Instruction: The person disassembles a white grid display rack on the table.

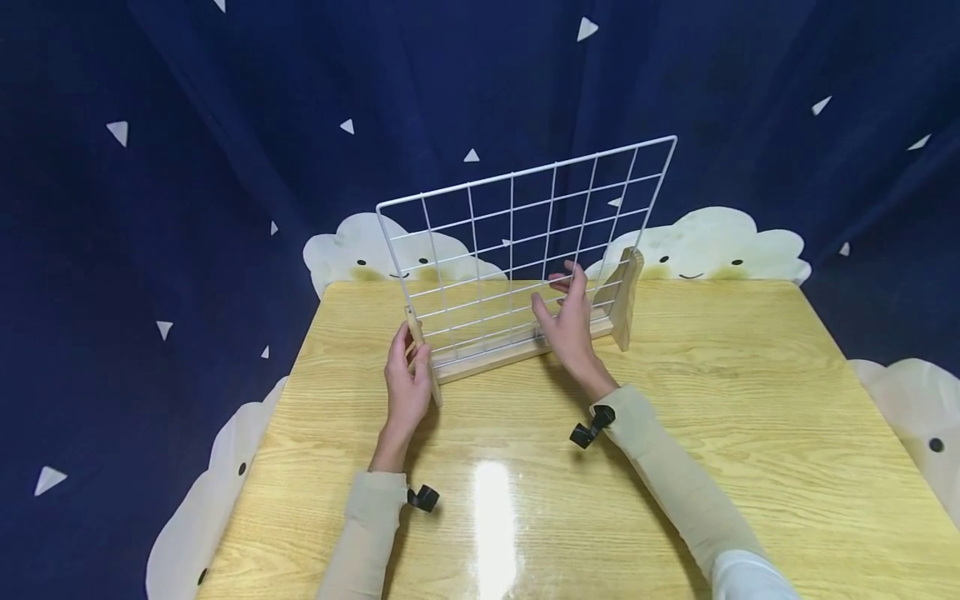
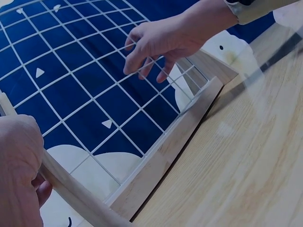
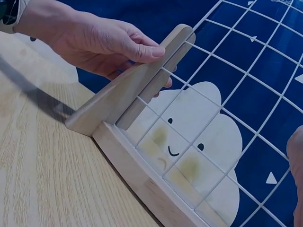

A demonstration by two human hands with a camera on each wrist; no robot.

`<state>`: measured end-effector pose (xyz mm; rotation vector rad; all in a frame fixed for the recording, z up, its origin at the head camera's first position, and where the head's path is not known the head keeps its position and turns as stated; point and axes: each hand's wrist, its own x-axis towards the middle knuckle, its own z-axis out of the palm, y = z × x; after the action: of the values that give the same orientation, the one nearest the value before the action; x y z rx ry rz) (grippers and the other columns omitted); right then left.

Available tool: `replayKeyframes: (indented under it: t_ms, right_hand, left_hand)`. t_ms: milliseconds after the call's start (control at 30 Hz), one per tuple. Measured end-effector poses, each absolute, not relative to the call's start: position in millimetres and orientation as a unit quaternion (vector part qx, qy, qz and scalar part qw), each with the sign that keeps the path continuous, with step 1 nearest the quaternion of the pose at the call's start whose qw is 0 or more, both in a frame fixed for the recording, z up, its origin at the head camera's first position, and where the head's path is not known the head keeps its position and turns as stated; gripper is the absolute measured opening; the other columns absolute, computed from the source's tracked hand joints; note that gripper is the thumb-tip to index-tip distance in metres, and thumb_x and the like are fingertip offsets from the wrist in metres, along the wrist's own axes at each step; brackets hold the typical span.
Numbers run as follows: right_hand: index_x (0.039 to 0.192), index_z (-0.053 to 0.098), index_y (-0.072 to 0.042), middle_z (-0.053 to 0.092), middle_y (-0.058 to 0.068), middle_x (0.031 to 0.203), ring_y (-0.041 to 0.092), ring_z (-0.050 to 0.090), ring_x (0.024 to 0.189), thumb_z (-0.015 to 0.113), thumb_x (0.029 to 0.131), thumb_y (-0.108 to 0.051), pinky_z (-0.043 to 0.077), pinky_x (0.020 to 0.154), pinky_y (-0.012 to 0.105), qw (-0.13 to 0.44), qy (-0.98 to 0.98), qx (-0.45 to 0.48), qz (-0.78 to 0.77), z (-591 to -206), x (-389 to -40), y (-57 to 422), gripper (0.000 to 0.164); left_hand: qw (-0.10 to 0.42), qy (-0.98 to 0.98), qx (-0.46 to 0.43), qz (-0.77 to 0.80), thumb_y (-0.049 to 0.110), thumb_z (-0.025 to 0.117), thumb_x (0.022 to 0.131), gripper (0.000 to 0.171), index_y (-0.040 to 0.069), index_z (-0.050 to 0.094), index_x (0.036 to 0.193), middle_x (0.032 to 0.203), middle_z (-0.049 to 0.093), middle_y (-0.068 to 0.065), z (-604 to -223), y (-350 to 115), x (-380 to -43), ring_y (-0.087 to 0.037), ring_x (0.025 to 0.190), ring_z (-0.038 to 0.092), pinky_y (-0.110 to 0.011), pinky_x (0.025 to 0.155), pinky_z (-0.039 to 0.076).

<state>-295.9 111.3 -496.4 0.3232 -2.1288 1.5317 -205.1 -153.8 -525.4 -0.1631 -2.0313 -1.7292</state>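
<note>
A white wire grid [image 1: 512, 225] rises from a wooden stand [image 1: 495, 360] near the back of a table. The grid's bottom edge runs along the stand's base bar, and its sides meet two pale posts. The stand sits at a slight slant, its right end farther from the person.

The left hand [image 1: 408, 383] grips the left post [image 3: 125, 87]. Its thumb [image 3: 142, 53] presses along the near face while the other fingers bend round behind, so the post is held between them.

The right hand [image 1: 570, 325] is at the grid's lower right part, between the middle and the right post [image 1: 626, 296]. Its fingers are spread and loosely bent, with a wide gap between thumb and forefinger, and they enclose nothing. Whether a fingertip touches a wire cannot be told.

Both forearms reach in from the bottom, in beige sleeves [image 1: 678, 479], each with a small black device [image 1: 582, 435] at the wrist. The table [image 1: 750, 433] has a light wood grain and a bright glare in front of the stand. White cloud shapes [image 1: 720, 242] with simple faces stand along the table's edges. Behind hangs a dark blue curtain [image 1: 465, 75] dotted with white triangles.
</note>
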Motion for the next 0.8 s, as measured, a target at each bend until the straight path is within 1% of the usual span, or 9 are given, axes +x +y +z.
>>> replayKeyframes:
  t_ms: [100, 167, 300, 367, 500, 567, 600, 733, 800]
  right_hand:
    - [0.150, 0.033, -0.002, 0.060, 0.025, 0.127, 0.046, 0.059, 0.120, 0.072, 0.096, -0.008, 0.052, 0.096, 0.055, 0.257, -0.780, 0.118, 0.559, -498, -297, 110, 0.068]
    - [0.150, 0.032, -0.002, 0.060, 0.023, 0.125, 0.046, 0.059, 0.120, 0.072, 0.096, -0.008, 0.052, 0.096, 0.054, 0.258, -0.780, 0.118, 0.558, -499, -297, 110, 0.068]
    - [0.151, 0.033, -0.003, 0.061, 0.019, 0.123, 0.039, 0.060, 0.118, 0.073, 0.096, -0.010, 0.053, 0.096, 0.052, 0.260, -0.782, 0.114, 0.554, -498, -297, 110, 0.068]
    - [0.151, 0.033, -0.003, 0.062, 0.019, 0.122, 0.038, 0.060, 0.118, 0.073, 0.096, -0.011, 0.053, 0.096, 0.051, 0.262, -0.782, 0.111, 0.554, -499, -296, 110, 0.068]
    - [0.150, 0.033, -0.004, 0.062, 0.019, 0.121, 0.040, 0.060, 0.118, 0.072, 0.097, -0.013, 0.052, 0.096, 0.050, 0.259, -0.781, 0.109, 0.557, -500, -297, 110, 0.067]
    - [0.150, 0.033, -0.004, 0.062, 0.019, 0.121, 0.040, 0.060, 0.118, 0.072, 0.097, -0.014, 0.052, 0.097, 0.050, 0.257, -0.782, 0.106, 0.558, -501, -297, 110, 0.066]
    - [0.150, 0.034, -0.005, 0.062, 0.019, 0.121, 0.039, 0.060, 0.119, 0.072, 0.097, -0.015, 0.052, 0.097, 0.049, 0.256, -0.783, 0.105, 0.557, -502, -297, 110, 0.066]
    - [0.150, 0.034, -0.006, 0.061, 0.019, 0.121, 0.035, 0.059, 0.118, 0.071, 0.098, -0.016, 0.052, 0.098, 0.048, 0.253, -0.783, 0.101, 0.559, -501, -296, 110, 0.065]
    - [0.150, 0.034, -0.006, 0.061, 0.019, 0.120, 0.034, 0.059, 0.118, 0.071, 0.098, -0.017, 0.052, 0.098, 0.048, 0.253, -0.783, 0.101, 0.560, -501, -296, 110, 0.065]
  left_hand:
    - [0.215, -0.737, -0.058, -0.638, 0.002, 0.056, 0.106, 0.051, -0.003, 0.041, 0.154, 0.147, 0.051, -0.026, -524, -156, -205, -0.047, 0.140, 0.048, -0.045, 0.118, 0.043]
    - [0.205, -0.732, -0.061, -0.647, 0.002, 0.057, 0.106, 0.050, -0.002, 0.042, 0.153, 0.147, 0.050, -0.025, -523, -159, -205, -0.047, 0.140, 0.047, -0.046, 0.119, 0.041]
    - [0.192, -0.722, -0.074, -0.660, 0.001, 0.057, 0.105, 0.049, -0.004, 0.042, 0.152, 0.147, 0.049, -0.028, -523, -163, -208, -0.049, 0.140, 0.045, -0.047, 0.120, 0.039]
    - [0.188, -0.715, -0.081, -0.669, 0.002, 0.056, 0.106, 0.048, -0.005, 0.042, 0.151, 0.146, 0.049, -0.029, -523, -164, -210, -0.044, 0.139, 0.046, -0.043, 0.121, 0.039]
    - [0.187, -0.700, -0.092, -0.683, 0.004, 0.050, 0.109, 0.044, -0.008, 0.041, 0.151, 0.142, 0.053, -0.026, -523, -165, -212, -0.028, 0.132, 0.052, -0.027, 0.116, 0.043]
    - [0.194, -0.697, -0.108, -0.682, 0.006, 0.047, 0.110, 0.043, -0.009, 0.041, 0.151, 0.140, 0.055, -0.021, -523, -165, -213, -0.021, 0.128, 0.053, -0.023, 0.113, 0.043]
    - [0.195, -0.696, -0.112, -0.682, 0.005, 0.047, 0.110, 0.043, -0.010, 0.041, 0.151, 0.139, 0.055, -0.020, -519, -164, -212, -0.020, 0.127, 0.053, -0.024, 0.113, 0.043]
    - [0.204, -0.688, -0.133, -0.684, 0.000, 0.047, 0.109, 0.041, -0.015, 0.041, 0.147, 0.134, 0.057, -0.022, -503, -160, -207, -0.044, 0.130, 0.051, -0.023, 0.113, 0.042]
    - [0.206, -0.684, -0.134, -0.687, -0.005, 0.047, 0.108, 0.040, -0.018, 0.042, 0.145, 0.131, 0.057, -0.025, -495, -158, -204, -0.056, 0.129, 0.047, -0.023, 0.112, 0.043]
